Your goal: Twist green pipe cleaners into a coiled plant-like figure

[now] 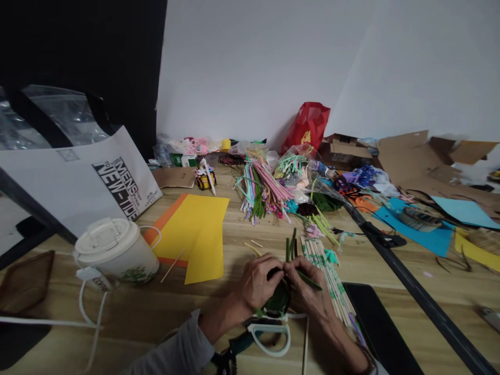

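My left hand (258, 280) and my right hand (312, 285) meet at the near middle of the table, fingers pinched together. Between their fingertips are green pipe cleaners (292, 245); a few ends stick up and one slants to the right under my right hand. Exactly which fingers grip which stem is hard to make out. Just below the hands lies a dark green roundish thing (278, 304), partly covered by them. Scissors with a pale handle (270, 351) rest nearer to me. Wooden sticks with green-and-white wrappers (328, 276) lie beside my right hand.
Yellow sheets (205, 229) and a lidded white cup (117, 250) with a white cord stand left. Pipe cleaner bundles (267, 185) lie at the back before a red bag (307, 127). A black phone-like slab (378, 328) and blue sheets (417, 229) are right.
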A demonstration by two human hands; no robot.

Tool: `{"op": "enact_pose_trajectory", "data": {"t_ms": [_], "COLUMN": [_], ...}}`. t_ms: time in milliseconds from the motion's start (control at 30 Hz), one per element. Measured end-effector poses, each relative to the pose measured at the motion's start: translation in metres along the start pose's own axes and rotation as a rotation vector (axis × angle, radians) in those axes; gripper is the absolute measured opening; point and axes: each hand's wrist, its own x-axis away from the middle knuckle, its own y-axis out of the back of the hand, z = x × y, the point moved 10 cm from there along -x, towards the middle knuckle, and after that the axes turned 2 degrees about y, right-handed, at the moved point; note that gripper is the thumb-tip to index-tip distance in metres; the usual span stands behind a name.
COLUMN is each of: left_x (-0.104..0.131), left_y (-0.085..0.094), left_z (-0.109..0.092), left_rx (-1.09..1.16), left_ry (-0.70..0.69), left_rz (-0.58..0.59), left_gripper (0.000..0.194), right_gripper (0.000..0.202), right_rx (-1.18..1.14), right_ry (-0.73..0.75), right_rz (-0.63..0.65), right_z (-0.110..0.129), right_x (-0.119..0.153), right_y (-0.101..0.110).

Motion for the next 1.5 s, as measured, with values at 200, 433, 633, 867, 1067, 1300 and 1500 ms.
{"op": "enact_pose_trajectory", "data": {"t_ms": [200,433,633,867,1067,1300,1500], "left_x": [-0.005,-0.006,-0.006,-0.006,-0.003,0.001,0.002], "left_y": [-0.002,-0.005,-0.003,-0.005,-0.003,-0.006,-0.001], "left_z": [0.029,0.044,0.046,0.056,0.038,0.02,-0.007], "left_rx": [0.445,0.709,0.684,0.534,0.323,0.078,-0.088], "left_ry": [0.22,0.364,0.35,0.333,0.255,0.122,-0.057], "left_rz": [0.029,0.055,0.034,-0.029,0.013,0.063,0.031], "left_gripper": [0.008,0.023,0.025,0.014,0.009,0.01,0.013], "right_gripper": [0.03,0.026,0.027,0.017,0.023,0.023,0.015], "right_rx": [-0.205,-0.23,-0.119,0.343,0.654,0.525,0.377], "right_ry": [-0.064,-0.027,0.058,0.47,0.686,0.614,0.488], "right_rz": [0.099,0.081,0.064,0.14,0.197,0.336,0.155], "right_z": [0.008,0.005,0.007,0.033,0.048,0.057,0.05], "right_x": [-0.004,-0.006,-0.006,0.005,0.015,0.015,0.007], "right_y": [-0.007,-0.003,-0.002,-0.011,-0.016,-0.017,-0.007]}}
